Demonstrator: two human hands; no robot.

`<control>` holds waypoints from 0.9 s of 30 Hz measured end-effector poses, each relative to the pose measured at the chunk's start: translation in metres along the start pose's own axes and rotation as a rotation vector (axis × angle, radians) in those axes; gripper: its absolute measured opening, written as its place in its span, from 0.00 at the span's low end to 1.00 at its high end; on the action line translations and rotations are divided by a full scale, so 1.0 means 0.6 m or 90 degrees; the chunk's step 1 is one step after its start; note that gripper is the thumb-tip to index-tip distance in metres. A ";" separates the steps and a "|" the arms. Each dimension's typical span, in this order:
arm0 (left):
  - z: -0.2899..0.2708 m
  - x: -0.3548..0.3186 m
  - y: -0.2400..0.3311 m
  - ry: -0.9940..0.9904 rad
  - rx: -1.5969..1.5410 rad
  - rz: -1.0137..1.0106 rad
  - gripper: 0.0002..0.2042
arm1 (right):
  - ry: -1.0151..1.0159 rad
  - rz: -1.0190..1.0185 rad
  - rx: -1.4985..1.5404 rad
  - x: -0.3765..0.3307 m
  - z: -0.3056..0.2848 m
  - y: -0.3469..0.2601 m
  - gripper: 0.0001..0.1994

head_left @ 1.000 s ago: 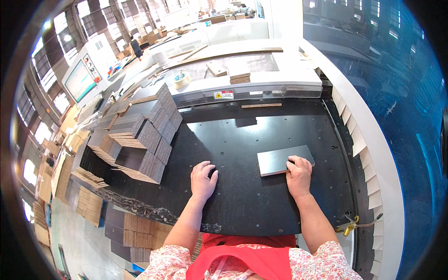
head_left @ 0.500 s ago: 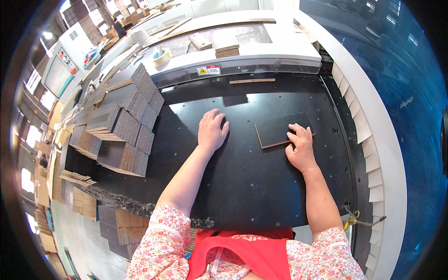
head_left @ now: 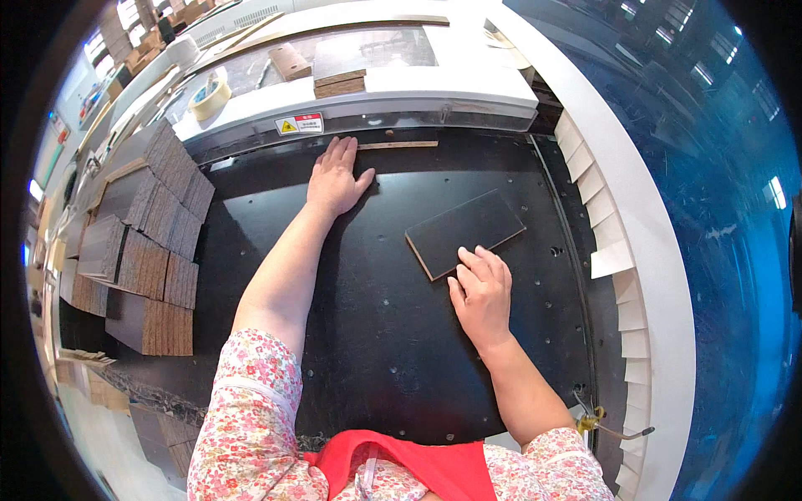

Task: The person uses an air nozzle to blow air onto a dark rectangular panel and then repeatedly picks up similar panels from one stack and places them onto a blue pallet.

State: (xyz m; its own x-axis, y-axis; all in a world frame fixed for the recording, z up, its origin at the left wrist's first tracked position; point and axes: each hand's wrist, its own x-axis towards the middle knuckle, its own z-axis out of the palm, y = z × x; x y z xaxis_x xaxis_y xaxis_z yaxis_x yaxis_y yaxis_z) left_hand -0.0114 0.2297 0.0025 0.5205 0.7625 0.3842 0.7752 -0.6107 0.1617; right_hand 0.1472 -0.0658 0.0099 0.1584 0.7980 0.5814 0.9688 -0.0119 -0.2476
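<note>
A dark rectangular board piece [head_left: 465, 230] lies flat on the black perforated table [head_left: 393, 351], turned at a slant. My right hand [head_left: 480, 292] rests at its near edge, fingertips touching the board, holding nothing. My left hand [head_left: 334, 179] is stretched far forward, palm flat on the table with fingers spread, its fingertips close to a thin wooden strip [head_left: 399, 145] that lies along the white machine's front edge [head_left: 368, 104].
Stacks of dark board pieces [head_left: 142, 242] fill the table's left side. On the white machine sit a roll of tape [head_left: 208, 97] and small wooden blocks [head_left: 338, 82]. A white fanned guard [head_left: 601, 217] runs along the right edge.
My left hand has reached forward across the table to the machine's front edge. My right hand stays at the board's near edge. The view has leaned in closer.
</note>
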 end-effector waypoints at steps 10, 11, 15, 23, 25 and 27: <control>-0.038 -0.098 0.019 0.210 -0.039 0.055 0.11 | 0.031 0.054 0.064 -0.002 0.019 0.029 0.12; -0.047 -0.120 0.021 0.206 -0.057 0.055 0.11 | 0.024 0.057 0.049 -0.006 0.019 0.032 0.12; -0.078 -0.217 0.022 0.168 -0.074 0.035 0.13 | -0.003 0.098 -0.009 -0.009 0.019 0.033 0.10; -0.134 -0.322 0.039 0.100 -0.100 -0.034 0.20 | -0.037 0.126 -0.016 -0.012 0.028 0.042 0.08; -0.143 -0.332 0.048 0.112 -0.075 -0.043 0.22 | -0.039 0.126 -0.023 -0.011 0.028 0.043 0.07; -0.152 -0.336 0.051 0.104 -0.063 -0.077 0.22 | -0.048 0.128 -0.035 -0.009 0.028 0.041 0.07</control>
State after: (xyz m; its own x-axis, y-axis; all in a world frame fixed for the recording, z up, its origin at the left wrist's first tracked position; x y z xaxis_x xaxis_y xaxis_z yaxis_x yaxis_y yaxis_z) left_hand -0.1250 0.0378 0.0129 0.3551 0.7918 0.4970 0.7851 -0.5412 0.3012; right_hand 0.1667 -0.0605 -0.0122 0.3361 0.8194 0.4643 0.9287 -0.2065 -0.3079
